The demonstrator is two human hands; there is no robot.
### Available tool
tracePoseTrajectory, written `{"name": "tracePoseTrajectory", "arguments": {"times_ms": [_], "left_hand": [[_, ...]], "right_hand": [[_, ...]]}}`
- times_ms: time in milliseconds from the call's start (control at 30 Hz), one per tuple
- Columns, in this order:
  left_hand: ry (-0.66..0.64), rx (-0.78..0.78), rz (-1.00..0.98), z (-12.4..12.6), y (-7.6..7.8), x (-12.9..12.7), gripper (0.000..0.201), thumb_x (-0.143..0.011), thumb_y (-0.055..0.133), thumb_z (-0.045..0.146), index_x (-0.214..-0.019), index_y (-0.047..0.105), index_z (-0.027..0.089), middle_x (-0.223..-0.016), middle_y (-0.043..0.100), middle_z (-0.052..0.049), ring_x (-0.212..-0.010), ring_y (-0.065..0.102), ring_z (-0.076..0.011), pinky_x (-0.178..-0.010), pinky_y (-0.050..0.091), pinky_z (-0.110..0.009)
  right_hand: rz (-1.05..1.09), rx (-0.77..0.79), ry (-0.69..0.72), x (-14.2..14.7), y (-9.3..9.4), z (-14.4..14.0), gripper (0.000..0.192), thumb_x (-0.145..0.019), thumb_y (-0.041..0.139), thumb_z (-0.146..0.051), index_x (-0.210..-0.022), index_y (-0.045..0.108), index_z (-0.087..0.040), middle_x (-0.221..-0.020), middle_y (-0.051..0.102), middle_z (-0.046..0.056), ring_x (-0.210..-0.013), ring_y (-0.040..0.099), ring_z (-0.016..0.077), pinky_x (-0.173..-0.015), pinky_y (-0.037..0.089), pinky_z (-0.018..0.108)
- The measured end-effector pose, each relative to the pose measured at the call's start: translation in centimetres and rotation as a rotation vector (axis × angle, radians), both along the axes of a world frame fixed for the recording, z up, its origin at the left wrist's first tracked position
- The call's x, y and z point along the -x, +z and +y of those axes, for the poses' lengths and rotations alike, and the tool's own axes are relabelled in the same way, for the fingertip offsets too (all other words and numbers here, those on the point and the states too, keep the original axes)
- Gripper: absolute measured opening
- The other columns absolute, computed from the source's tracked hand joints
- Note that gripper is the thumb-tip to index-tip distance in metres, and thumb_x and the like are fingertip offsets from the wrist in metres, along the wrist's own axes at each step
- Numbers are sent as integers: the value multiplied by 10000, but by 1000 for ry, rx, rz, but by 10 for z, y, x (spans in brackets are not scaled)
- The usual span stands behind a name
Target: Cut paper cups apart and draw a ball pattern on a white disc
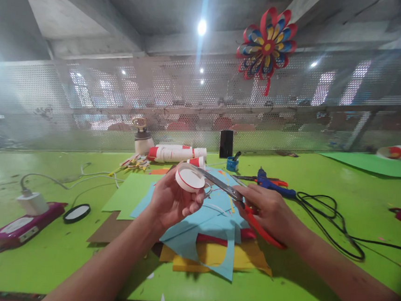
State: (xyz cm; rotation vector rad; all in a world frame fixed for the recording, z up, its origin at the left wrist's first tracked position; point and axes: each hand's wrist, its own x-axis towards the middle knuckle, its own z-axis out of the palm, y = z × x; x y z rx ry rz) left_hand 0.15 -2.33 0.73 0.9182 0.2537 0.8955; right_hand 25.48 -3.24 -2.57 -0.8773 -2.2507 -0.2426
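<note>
My left hand [177,197] is closed around a round white paper cup base [190,178] with a thin red rim line, its flat disc facing me. In my right hand [269,205] are scissors with red handles [262,228]. Their metal blades [220,184] point left and reach the edge of the cup base. Whether the blades are cutting into it I cannot tell. Below both hands lie light blue paper sheets [186,233], one with a round cut-out, over yellow paper [190,264].
A blue glue gun [274,187] with a coiled black cord [335,218] lies right. At left are a purple power strip [34,229] and a black-rimmed disc [77,213]. Stacked paper cups [179,154], a phone [226,144] and a blue jar [232,163] stand behind.
</note>
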Motion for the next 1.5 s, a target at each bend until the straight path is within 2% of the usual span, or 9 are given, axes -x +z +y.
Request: {"name": "tracePoseTrajectory", "arguments": {"times_ms": [200, 433, 667, 833, 1000, 1100, 1233, 1367, 1500], "left_hand": [[-55, 0, 5, 3, -6, 1, 443, -832, 546, 474, -828, 672, 50, -621, 667, -110, -489, 632, -152, -321, 427, -164], [-86, -33, -17, 2, -6, 1, 444, -857, 503, 448, -822, 667, 37, -601, 654, -112, -480, 625, -150, -323, 431, -160], [-66, -44, -20, 1, -8, 0, 472, -868, 446, 469, -807, 661, 53, -613, 642, -113, -474, 598, -145, -307, 411, -161], [-62, -19, 4, 0, -5, 1, 504, -847, 486, 518, -804, 662, 48, -601, 638, -112, -467, 602, -145, -307, 411, -160], [-16, -1, 8, -3, 0, -3, 505, -875, 466, 520, -832, 666, 59, -645, 670, -129, -509, 642, -158, -373, 452, -168], [6, -32, -25, -3, 0, -5, 464, -863, 509, 483, -853, 680, 52, -735, 709, -170, -594, 684, -188, -467, 509, -192], [7, -49, -20, 0, -3, -7, 472, -876, 498, 481, -836, 681, 48, -745, 716, -174, -595, 689, -190, -482, 518, -200], [-80, 2, 92, 3, -9, -9, 522, -884, 479, 535, -784, 661, 56, -671, 703, -149, -516, 670, -185, -392, 475, -197], [-121, 14, 214, 1, -16, -17, 513, -877, 496, 561, -860, 651, 72, -707, 718, -155, -553, 690, -205, -415, 491, -211]], "right_hand": [[1, -9, 13, 2, 2, -1, 259, -874, 528, -130, -1108, 639, -139, -759, 583, 44, -609, 536, 152, -584, 437, 261], [16, -56, 22, 3, 1, -1, 235, -876, 531, -127, -1078, 650, -119, -717, 563, 38, -595, 526, 158, -573, 424, 266], [12, -99, 31, 3, 0, -1, 248, -881, 536, -130, -1104, 643, -109, -711, 594, 44, -588, 537, 166, -565, 427, 276], [71, -108, 1, 4, -1, -2, 224, -879, 546, -150, -1068, 662, -124, -715, 644, 51, -600, 579, 175, -580, 466, 289], [272, -13, -44, 3, 1, 3, 235, -843, 590, -181, -1056, 688, -181, -977, 748, 76, -841, 698, 219, -786, 543, 326], [340, 39, -83, 2, 0, 8, 236, -824, 610, -204, -1036, 712, -192, -995, 757, 72, -862, 708, 234, -806, 550, 341], [430, 134, -122, 3, -2, 13, 223, -794, 646, -266, -970, 731, -159, -847, 755, 76, -740, 705, 245, -698, 563, 356], [545, 279, -115, 7, 3, 8, 310, -823, 618, -361, -988, 685, -107, -596, 634, 17, -481, 578, 166, -471, 492, 294], [617, 427, -24, 12, 13, -4, 356, -858, 581, -405, -1088, 586, -133, -679, 600, 0, -540, 566, 136, -508, 505, 268]]}}
